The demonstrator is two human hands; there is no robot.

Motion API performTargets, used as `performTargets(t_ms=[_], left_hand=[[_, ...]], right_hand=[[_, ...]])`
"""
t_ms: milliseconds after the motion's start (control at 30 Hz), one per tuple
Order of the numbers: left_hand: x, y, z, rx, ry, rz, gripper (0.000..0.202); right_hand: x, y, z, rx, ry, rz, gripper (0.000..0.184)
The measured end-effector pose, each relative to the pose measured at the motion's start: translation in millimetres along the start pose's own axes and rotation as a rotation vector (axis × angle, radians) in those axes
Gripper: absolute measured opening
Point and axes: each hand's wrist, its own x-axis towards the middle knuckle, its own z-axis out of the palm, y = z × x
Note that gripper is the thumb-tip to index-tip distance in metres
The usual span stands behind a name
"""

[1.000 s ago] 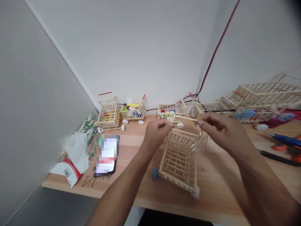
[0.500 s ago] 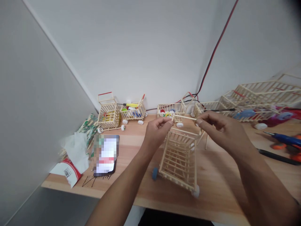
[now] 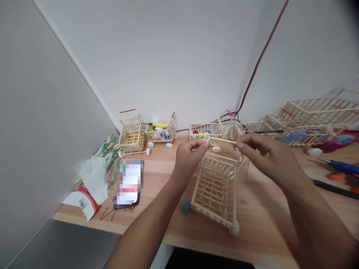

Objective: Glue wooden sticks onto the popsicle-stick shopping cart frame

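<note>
A small shopping cart (image 3: 214, 186) built of thin wooden sticks stands on the table before me, with a blue wheel and white wheels. Over its far end a wooden stick (image 3: 224, 140) runs level between my hands. My left hand (image 3: 190, 155) pinches its left end between thumb and fingertips, where another stick meets it. At the right end, my right hand (image 3: 259, 153) closes thumb and forefinger on the same stick. The fingers hide whether the stick is joined to the uprights of the cart.
Similar stick carts (image 3: 131, 138) line the wall, some with coloured caps inside. A phone (image 3: 129, 183) lies left, beside a torn paper wrapper (image 3: 85, 201) and a tissue (image 3: 94, 179). A blue-handled tool (image 3: 342, 167) and a black tool (image 3: 333, 188) lie right. A red and black cable (image 3: 262, 56) hangs down the wall.
The whole view has shifted slightly, so things appear a little further right. Both hands keep their pinch on the stick, and the cart stays in place.
</note>
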Motion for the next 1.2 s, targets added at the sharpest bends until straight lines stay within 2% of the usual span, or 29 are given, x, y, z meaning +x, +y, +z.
performTargets(t_ms=[467, 933, 1200], left_hand=[[-2.4, 2.0, 0.6, 0.004, 0.024, -0.009, 0.013], [-4.1, 3.5, 0.4, -0.003, 0.027, -0.020, 0.013], [-4.4, 4.2, 0.6, -0.014, 0.026, -0.018, 0.013]], right_hand=[[-0.3, -1.5, 1.0, 0.026, -0.008, 0.004, 0.020], [-2.2, -2.3, 7.6, 0.025, 0.037, 0.065, 0.022], [-0.9, -4.7, 15.1, 0.015, 0.057, 0.048, 0.021]])
